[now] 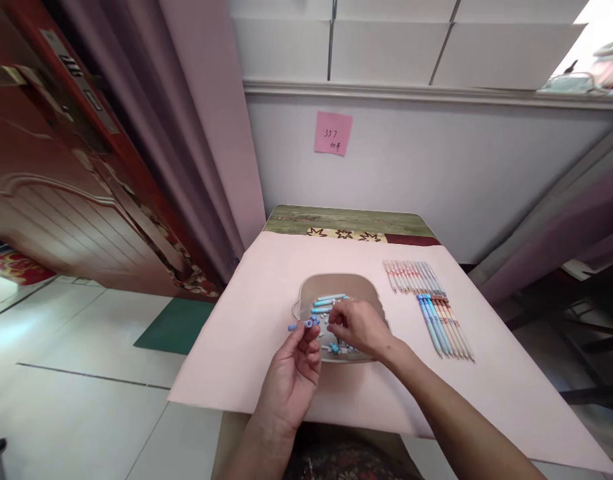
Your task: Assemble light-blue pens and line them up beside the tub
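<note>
Near the front left of a beige tray (353,281), my left hand (297,357) faces palm up, its fingers closed on a small blue pen part (293,327). My right hand (359,327) is over the tray with its fingers bent together; whatever may be between the fingertips is too small to make out. Light blue pen barrels (331,298) lie in the back of the tray. Small blue and white pieces (335,348) are scattered toward its front, partly hidden by my right hand.
Two rows of pens lie right of the tray: pale ones (411,275) behind, blue and brown-topped ones (443,327) in front. Pinkish-white paper (246,320) covers most of the table. A pink note (333,133) is on the wall; a wooden door (61,167) stands left.
</note>
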`<state>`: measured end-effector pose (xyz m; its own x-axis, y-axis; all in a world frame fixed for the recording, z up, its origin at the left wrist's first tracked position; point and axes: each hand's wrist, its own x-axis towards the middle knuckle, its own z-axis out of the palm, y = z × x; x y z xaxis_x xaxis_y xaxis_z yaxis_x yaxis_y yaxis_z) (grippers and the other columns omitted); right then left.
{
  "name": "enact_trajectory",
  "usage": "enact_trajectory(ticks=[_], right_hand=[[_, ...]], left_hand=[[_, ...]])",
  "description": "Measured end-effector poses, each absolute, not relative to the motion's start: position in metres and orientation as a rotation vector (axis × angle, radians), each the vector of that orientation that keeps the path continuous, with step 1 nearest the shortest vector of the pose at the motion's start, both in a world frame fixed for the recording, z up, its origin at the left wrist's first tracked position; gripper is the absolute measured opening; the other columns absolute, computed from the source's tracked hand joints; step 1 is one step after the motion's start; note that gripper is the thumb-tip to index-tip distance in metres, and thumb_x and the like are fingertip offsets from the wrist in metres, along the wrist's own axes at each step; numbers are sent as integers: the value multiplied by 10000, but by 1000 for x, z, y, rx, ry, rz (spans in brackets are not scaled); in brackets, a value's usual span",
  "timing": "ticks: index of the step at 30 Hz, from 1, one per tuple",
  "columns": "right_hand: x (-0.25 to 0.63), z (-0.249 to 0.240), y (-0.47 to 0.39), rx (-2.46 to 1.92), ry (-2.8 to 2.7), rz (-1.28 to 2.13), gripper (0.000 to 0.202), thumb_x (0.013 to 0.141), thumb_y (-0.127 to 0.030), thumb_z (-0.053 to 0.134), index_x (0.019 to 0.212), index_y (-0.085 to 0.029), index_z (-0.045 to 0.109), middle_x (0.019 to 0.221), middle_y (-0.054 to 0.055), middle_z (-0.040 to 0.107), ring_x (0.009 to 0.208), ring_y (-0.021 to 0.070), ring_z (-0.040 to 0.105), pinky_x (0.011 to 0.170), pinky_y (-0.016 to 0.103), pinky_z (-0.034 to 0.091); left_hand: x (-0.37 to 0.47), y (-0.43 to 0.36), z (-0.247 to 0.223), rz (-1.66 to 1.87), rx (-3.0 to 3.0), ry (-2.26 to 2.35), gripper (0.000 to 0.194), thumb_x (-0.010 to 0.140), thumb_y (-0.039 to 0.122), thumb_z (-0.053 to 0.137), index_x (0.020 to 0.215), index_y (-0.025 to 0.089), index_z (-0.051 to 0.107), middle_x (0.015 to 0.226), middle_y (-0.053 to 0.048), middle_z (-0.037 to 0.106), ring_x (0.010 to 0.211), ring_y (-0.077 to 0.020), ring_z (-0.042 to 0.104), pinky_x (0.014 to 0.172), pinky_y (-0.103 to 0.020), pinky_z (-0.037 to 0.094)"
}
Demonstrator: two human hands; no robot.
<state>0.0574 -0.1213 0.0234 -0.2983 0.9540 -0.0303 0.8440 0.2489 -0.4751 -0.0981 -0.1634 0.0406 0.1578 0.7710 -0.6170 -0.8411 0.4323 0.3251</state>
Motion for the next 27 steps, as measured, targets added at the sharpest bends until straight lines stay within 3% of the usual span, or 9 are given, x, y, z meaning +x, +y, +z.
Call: enact_trajectory(ticks=[4,11,20,24,27], right_hand=[[61,34,-145,-1288,-1650,1060,230,780,-387,647,816,-161,630,633,-8,623,532,99,531,495,200,410],[56,38,-165,-1211,-1554,934,144,719,-301,710,739,-164,669,686,7,634,547,87,520,513,198,447],[69,49,-162,-1159,-1433,1368,283,667,-392,745,755,-156,616,630,-14,624,555,102,558,513,204,442],[93,51,-149,-1294,-1453,1074,275,752,-427,651,783,-154,633,604,-15,604,530,103,528,499,211,415],[105,43,-137,-1621,-1697,677,159,778,-322,610,764,-178,677,657,7,653,608,130,576,561,224,418]], left_hand=[[-88,-169,37,1137,-42,813,58,850,121,559,835,98,610,659,-40,613,487,-76,530,387,-158,420],[-77,-178,32,1112,43,785,59,835,124,577,808,103,625,636,-27,604,480,-70,515,377,-149,393],[-75,-187,40,1084,40,784,68,840,165,581,807,111,604,639,-20,575,457,-67,477,362,-156,357],[-89,-178,45,1164,-35,674,178,897,212,500,781,109,586,643,-6,527,445,-43,418,350,-138,332],[-98,-172,46,1186,-89,663,180,903,202,487,771,115,574,651,-2,510,450,-38,412,352,-129,337]])
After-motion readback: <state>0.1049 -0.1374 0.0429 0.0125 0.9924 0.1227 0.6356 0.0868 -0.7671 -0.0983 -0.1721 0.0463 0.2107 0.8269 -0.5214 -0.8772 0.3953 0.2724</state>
